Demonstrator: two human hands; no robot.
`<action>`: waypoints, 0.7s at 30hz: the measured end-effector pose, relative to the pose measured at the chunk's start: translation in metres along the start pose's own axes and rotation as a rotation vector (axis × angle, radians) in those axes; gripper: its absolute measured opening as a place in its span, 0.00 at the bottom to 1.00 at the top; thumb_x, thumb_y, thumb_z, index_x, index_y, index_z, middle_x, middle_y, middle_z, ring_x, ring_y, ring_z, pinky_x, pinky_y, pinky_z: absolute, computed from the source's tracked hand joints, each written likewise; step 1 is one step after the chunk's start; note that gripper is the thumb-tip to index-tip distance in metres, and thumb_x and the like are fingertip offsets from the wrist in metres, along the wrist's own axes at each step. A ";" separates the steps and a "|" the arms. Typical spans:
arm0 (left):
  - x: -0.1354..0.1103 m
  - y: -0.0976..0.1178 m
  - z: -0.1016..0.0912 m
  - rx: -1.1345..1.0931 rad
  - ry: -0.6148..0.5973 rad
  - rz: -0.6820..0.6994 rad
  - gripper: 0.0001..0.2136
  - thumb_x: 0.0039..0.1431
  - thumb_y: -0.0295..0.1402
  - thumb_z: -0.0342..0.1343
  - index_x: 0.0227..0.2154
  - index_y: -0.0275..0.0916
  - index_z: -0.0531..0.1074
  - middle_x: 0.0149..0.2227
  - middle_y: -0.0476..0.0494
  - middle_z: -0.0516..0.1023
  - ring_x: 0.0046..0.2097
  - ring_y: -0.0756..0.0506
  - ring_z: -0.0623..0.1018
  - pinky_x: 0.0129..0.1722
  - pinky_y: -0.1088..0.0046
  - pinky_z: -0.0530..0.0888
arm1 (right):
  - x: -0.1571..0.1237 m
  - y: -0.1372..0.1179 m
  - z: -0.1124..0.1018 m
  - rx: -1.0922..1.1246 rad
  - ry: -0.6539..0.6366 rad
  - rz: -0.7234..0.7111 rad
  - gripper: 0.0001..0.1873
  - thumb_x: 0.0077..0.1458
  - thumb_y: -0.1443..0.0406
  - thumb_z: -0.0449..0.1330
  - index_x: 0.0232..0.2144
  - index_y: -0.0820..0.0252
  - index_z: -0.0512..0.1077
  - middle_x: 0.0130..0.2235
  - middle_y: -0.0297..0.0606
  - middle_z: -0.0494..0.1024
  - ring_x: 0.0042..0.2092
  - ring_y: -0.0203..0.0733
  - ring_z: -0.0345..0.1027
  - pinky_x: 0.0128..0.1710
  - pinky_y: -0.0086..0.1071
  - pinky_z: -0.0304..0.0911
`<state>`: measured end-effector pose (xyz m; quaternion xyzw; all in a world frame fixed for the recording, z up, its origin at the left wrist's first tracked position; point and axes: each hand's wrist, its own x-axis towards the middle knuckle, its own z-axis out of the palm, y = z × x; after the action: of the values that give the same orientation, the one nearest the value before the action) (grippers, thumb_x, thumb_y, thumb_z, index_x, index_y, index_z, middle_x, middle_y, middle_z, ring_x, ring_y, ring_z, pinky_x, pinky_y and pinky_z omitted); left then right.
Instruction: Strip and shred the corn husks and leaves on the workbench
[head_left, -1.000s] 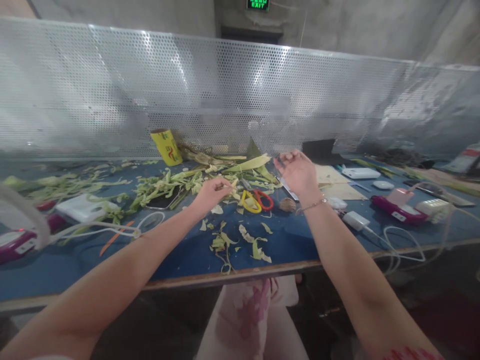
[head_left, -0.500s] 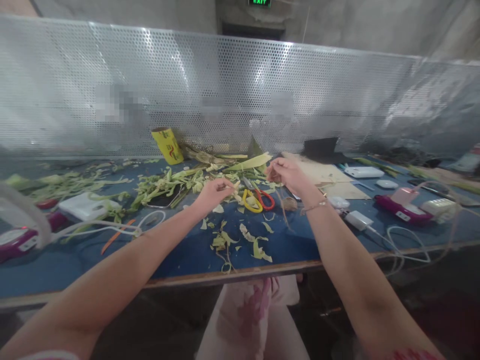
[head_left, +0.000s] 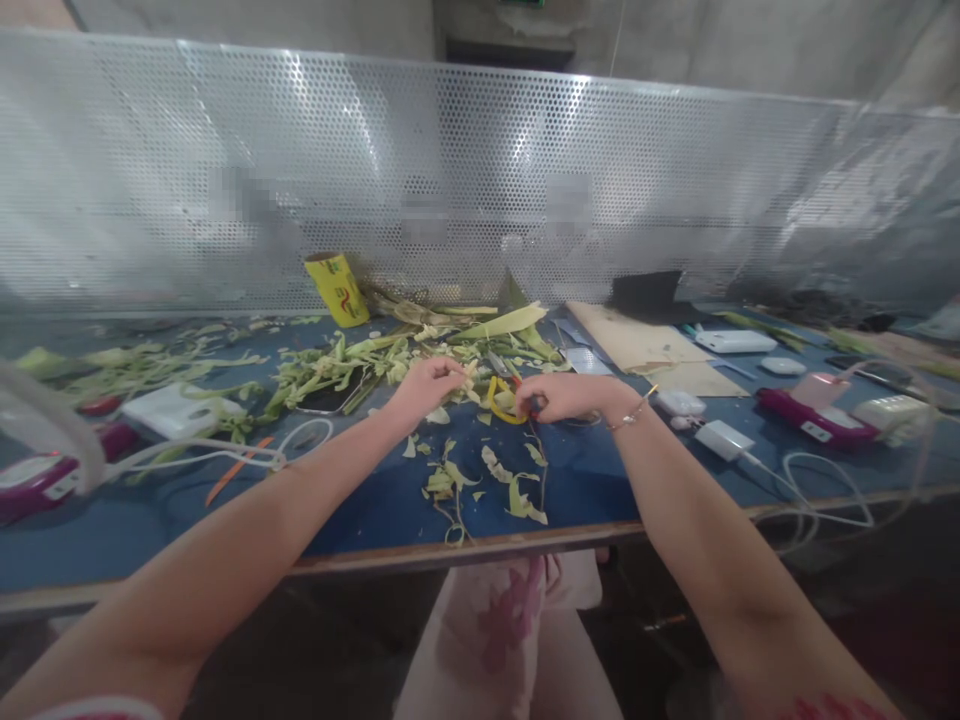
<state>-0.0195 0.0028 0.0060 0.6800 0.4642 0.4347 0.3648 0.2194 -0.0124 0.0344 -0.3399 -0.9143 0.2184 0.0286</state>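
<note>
My left hand [head_left: 429, 386] is closed in a pinch on a small pale yellow plant piece [head_left: 471, 376] at the near edge of the leaf pile. Its far end blends into the scraps. My right hand [head_left: 559, 397] is also closed, fingers curled, low over the scissors. From its fingers a thin brown strand of twine [head_left: 543, 470] hangs toward the table's front. The yellow handle of the scissors [head_left: 496, 400] shows between my hands; the red handle is mostly covered by my right hand. Torn pale leaf scraps [head_left: 517, 495] lie in front.
Behind my hands spreads a pile of green stalks and leaves [head_left: 337, 370], with a yellow tube [head_left: 337, 290] standing tilted. Brown cardboard [head_left: 637, 340], a white charger [head_left: 724, 440] and purple power strips [head_left: 814, 418] lie around. A perforated metal screen [head_left: 480, 180] closes off the back.
My right hand has come down and toward me, from above the leaf pile to over the red scissors handle, bringing the twine leftward. My left hand stays almost still.
</note>
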 end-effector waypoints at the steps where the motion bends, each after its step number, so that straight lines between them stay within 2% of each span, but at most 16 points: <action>1: 0.001 -0.001 0.000 -0.011 0.002 -0.005 0.08 0.43 0.36 0.57 0.25 0.36 0.70 0.19 0.51 0.68 0.20 0.54 0.63 0.20 0.78 0.56 | 0.001 -0.001 0.001 -0.028 -0.020 -0.038 0.20 0.38 0.75 0.56 0.36 0.59 0.73 0.37 0.35 0.74 0.36 0.36 0.65 0.34 0.27 0.58; 3: 0.001 -0.002 0.000 -0.032 -0.002 -0.013 0.08 0.43 0.36 0.57 0.25 0.36 0.70 0.19 0.51 0.67 0.20 0.54 0.62 0.20 0.77 0.56 | 0.004 -0.003 0.004 -0.092 -0.072 -0.078 0.20 0.37 0.76 0.57 0.36 0.60 0.74 0.35 0.36 0.73 0.36 0.36 0.63 0.35 0.27 0.58; 7: 0.002 -0.002 -0.001 -0.037 -0.022 -0.008 0.08 0.43 0.36 0.57 0.25 0.37 0.70 0.18 0.52 0.66 0.20 0.55 0.61 0.20 0.77 0.55 | 0.009 -0.003 0.008 -0.126 -0.139 -0.102 0.08 0.42 0.72 0.59 0.28 0.62 0.74 0.29 0.35 0.71 0.34 0.36 0.62 0.34 0.27 0.56; 9: 0.001 -0.002 0.000 -0.019 -0.029 -0.006 0.08 0.44 0.37 0.57 0.25 0.37 0.70 0.19 0.52 0.66 0.20 0.54 0.61 0.20 0.77 0.56 | 0.010 -0.002 0.008 -0.103 -0.147 -0.085 0.04 0.44 0.68 0.59 0.26 0.63 0.73 0.27 0.35 0.71 0.34 0.36 0.62 0.34 0.27 0.56; 11: 0.001 -0.002 0.000 -0.011 -0.039 -0.002 0.08 0.44 0.37 0.57 0.25 0.37 0.70 0.19 0.51 0.66 0.21 0.54 0.61 0.21 0.77 0.56 | 0.010 -0.002 0.007 -0.090 -0.129 -0.026 0.04 0.45 0.66 0.59 0.24 0.63 0.72 0.28 0.35 0.71 0.33 0.36 0.62 0.33 0.27 0.56; 15: 0.001 -0.005 0.001 -0.001 -0.054 0.009 0.09 0.44 0.38 0.57 0.26 0.36 0.70 0.21 0.50 0.68 0.23 0.54 0.63 0.23 0.77 0.58 | 0.006 -0.011 0.002 -0.032 -0.004 0.092 0.07 0.50 0.64 0.55 0.26 0.62 0.69 0.29 0.36 0.71 0.29 0.35 0.61 0.30 0.28 0.54; 18: 0.002 -0.008 0.002 0.016 -0.041 0.004 0.09 0.45 0.38 0.57 0.26 0.37 0.70 0.20 0.52 0.67 0.22 0.54 0.62 0.22 0.77 0.57 | 0.004 -0.017 0.001 0.028 0.174 0.141 0.08 0.54 0.63 0.51 0.30 0.61 0.68 0.31 0.36 0.71 0.29 0.34 0.61 0.29 0.28 0.54; 21: 0.002 -0.007 0.003 0.018 -0.039 -0.001 0.09 0.44 0.37 0.57 0.26 0.37 0.70 0.19 0.52 0.65 0.20 0.55 0.60 0.21 0.77 0.55 | 0.007 -0.017 0.003 0.055 0.385 0.145 0.11 0.56 0.63 0.48 0.39 0.60 0.66 0.30 0.35 0.71 0.28 0.34 0.60 0.28 0.28 0.52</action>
<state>-0.0186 0.0066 -0.0007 0.6912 0.4614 0.4171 0.3679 0.2032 -0.0205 0.0382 -0.4392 -0.8589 0.1758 0.1961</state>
